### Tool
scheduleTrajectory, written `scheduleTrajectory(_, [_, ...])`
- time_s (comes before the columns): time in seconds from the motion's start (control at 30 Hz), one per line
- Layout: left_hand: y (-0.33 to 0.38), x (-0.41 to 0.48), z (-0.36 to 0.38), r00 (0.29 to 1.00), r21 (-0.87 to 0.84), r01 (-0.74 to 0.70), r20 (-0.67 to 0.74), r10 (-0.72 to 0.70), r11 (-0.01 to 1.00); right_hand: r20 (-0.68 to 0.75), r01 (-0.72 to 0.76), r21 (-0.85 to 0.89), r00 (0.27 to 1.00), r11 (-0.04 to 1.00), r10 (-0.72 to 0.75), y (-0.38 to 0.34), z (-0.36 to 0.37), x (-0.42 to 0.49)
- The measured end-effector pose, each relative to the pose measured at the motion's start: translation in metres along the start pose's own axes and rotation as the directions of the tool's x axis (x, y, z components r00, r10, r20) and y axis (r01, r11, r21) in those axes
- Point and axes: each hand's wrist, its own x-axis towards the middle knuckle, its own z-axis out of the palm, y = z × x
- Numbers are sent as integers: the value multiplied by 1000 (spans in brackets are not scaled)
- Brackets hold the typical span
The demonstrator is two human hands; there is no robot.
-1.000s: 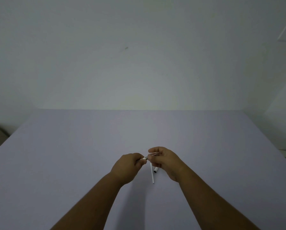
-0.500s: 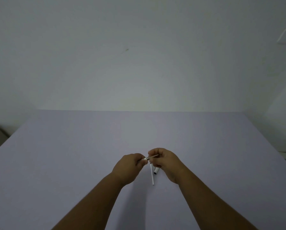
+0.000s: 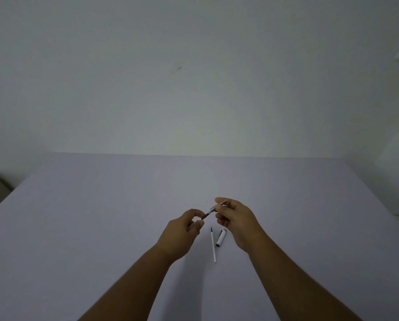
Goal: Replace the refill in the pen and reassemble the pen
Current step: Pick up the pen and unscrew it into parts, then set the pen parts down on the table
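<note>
So we're holding the pen (image 3: 211,210) up off the table (image 3: 101,228) right now, one end in each hand. Our left hand (image 3: 182,230) is pinching the dark lower end between thumb and fingertips, and our right hand (image 3: 236,218) is pinching the pale upper barrel with its silver collar. Both grips are narrow and closed on the pen itself. Can't really tell whether the two halves are already separating or still threaded together, it's too small and dim.

The thing the next move hinges on: the pen's long axis is running diagonally, low on the left-hand side and rising up and away toward the right hand, so the joint is sitting between our two pinches, a bit closer to the right-hand fingers. Our guess is we're working that joint, twisting or pulling along that same diagonal.

Just below the pen, lying flat on the table, is a thin white refill (image 3: 213,244), dark tip pointing away from us, long axis nearly straight front to back. Just right of the refill is the white cap (image 3: 220,238), tilted a little, apart from the refill but near it. Both are sitting between our wrists, nearer the right hand. Nothing's blocking the pen itself, though we're thinking a dropped half could roll into those two.
</note>
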Motion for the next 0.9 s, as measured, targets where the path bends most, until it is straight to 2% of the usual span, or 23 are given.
scheduleTrajectory(0.17, [-3,6,2,997,-130,73,-16,-76,989,-180,55,137,983,989,-30,-1,-4,21])
scheduleTrajectory(0.23, [-9,9,3,991,-185,125,-13,-129,975,-236,13,107,972,994,13,6,-17,33])
scheduleTrajectory(0.3, [-16,13,7,981,-240,188,6,-192,952,-250,-124,-72,963,990,102,25,-32,45])
scheduleTrajectory(0.33, [-20,14,10,975,-265,220,19,-223,939,-251,-202,-220,957,954,145,37,-38,49])
scheduleTrajectory(0.37, [-24,16,12,967,-288,251,31,-253,924,-252,-257,-400,954,880,163,51,-43,52])
scheduleTrajectory(0.43, [-29,18,17,950,-342,308,55,-308,888,-261,-274,-698,958,662,121,74,-49,54])
scheduleTrajectory(0.47, [-31,20,19,940,-369,334,68,-333,867,-259,-265,-765,961,587,96,82,-49,54])
scheduleTrajectory(0.53, [-31,22,23,922,-411,380,98,-374,829,-257,-262,-808,963,527,84,92,-50,54])
scheduleTrajectory(0.77, [-30,30,30,892,-484,445,158,-424,754,-275,-253,-843,961,476,24,97,-46,56])
scheduleTrajectory(0.83, [-29,32,32,892,-479,447,168,-420,756,-285,-255,-828,958,500,16,95,-46,54])
scheduleTrajectory(0.9, [-28,32,34,894,-474,444,178,-411,760,-315,-249,-782,949,572,-18,88,-46,53])
